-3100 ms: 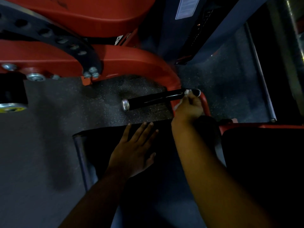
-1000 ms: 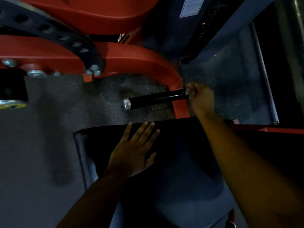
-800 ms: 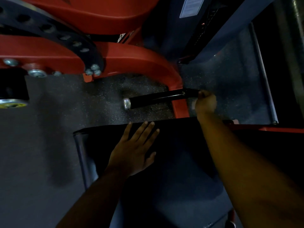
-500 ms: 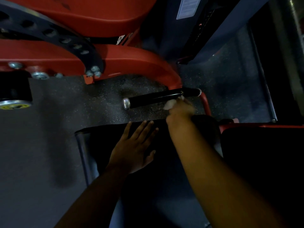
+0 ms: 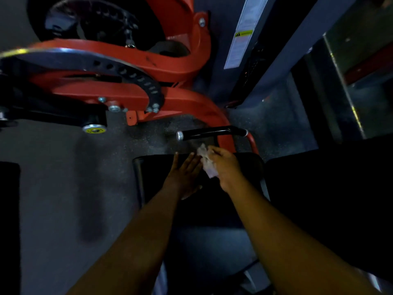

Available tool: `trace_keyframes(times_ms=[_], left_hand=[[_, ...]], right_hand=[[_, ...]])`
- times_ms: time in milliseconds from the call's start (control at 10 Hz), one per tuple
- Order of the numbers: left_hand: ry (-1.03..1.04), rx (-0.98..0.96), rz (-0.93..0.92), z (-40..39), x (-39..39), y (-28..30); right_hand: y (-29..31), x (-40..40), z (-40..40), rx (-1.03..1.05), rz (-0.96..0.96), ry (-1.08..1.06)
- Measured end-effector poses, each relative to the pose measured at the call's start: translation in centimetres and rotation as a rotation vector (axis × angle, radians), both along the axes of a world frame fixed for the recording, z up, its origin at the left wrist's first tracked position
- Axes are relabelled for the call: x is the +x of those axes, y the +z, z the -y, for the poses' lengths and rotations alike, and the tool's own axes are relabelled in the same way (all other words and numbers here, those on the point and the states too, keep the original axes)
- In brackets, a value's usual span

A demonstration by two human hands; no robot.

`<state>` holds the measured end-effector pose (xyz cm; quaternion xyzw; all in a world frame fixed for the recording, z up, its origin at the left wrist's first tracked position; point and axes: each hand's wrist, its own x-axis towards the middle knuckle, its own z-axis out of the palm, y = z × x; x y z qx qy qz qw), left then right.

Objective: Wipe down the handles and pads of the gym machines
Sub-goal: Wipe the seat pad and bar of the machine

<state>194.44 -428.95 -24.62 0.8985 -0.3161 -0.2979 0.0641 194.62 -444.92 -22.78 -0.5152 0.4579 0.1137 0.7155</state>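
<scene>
On the left, the left hand (image 5: 184, 175) lies flat on the black seat pad (image 5: 238, 167), fingers straight and slightly spread. Just right of it, touching its fingertips, the right hand (image 5: 225, 165) pinches a crumpled pale wipe (image 5: 207, 161) between curled fingers and thumb. The wipe looks light, soft and limp, so it is best bunched in the fingers and pressed on. The black handle (image 5: 210, 133) juts just beyond the pad, rigid and probably slick. Farther left stands the red machine frame (image 5: 131, 96) on speckled rubber floor (image 5: 63, 167); a dim grey column (image 5: 265, 50) rises at far right.
</scene>
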Motion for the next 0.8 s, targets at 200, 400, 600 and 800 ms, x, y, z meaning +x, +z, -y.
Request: trace_keyframes(times_ms=[200,400,600,800], left_hand=[[0.435,-0.197,-0.297,0.2,-4.8,5.8],[0.723,-0.569,-0.653,-0.9,-10.8,14.8],[0.766,-0.726,-0.654,-3.4,-15.5,19.6],[0.925,-0.940,-0.729,-4.5,-18.7,23.9]], right_hand=[[6.0,-10.4,0.5,-0.099,-0.021,-0.016],[13.2,-18.4,-2.9,-0.175,0.095,-0.007],[18.7,-23.2,-4.3,-0.351,0.191,0.085],[21.9,-27.0,-4.6,-0.474,0.286,0.115]])
